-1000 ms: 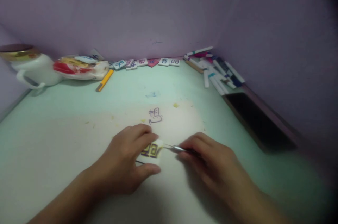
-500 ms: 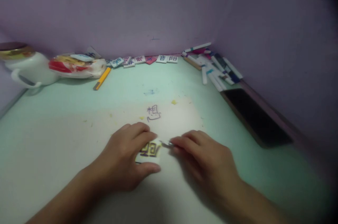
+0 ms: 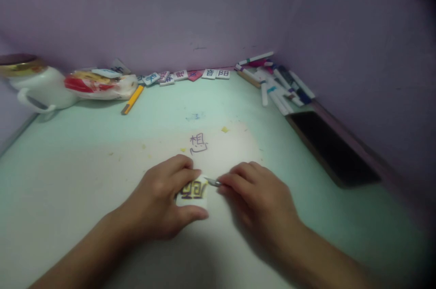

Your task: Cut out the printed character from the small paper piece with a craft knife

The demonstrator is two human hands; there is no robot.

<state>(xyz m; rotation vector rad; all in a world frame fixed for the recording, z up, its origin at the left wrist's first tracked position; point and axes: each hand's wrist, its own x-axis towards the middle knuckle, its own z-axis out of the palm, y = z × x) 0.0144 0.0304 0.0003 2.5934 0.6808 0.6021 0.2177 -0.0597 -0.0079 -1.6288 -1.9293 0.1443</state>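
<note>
My left hand [image 3: 170, 198] grips a small white square piece [image 3: 193, 192] between its fingers along the top edge and its thumb along the bottom. A dark purple character with yellow around its strokes is on the piece. In my right hand [image 3: 255, 193] is a thin metal-tipped blade [image 3: 213, 182], pinched between thumb and fingers. Its tip points left and meets the upper right corner of the piece. The rest of the tool is hidden by my hand. A purple handwritten character [image 3: 198, 142] is on the table surface just beyond.
Along the back lie several lettered tiles [image 3: 209, 73], an orange stick-like item [image 3: 132, 100] and a plastic packet [image 3: 102, 87]. A white mug [image 3: 47, 89] stands far left. Several markers [image 3: 277, 98] and a dark phone [image 3: 334, 148] lie at right. Yellow scraps [image 3: 225, 130] dot the table.
The blade's tip has shifted slightly up and left at the piece's upper right corner, with my right hand a little higher. My left hand keeps its hold on the piece.
</note>
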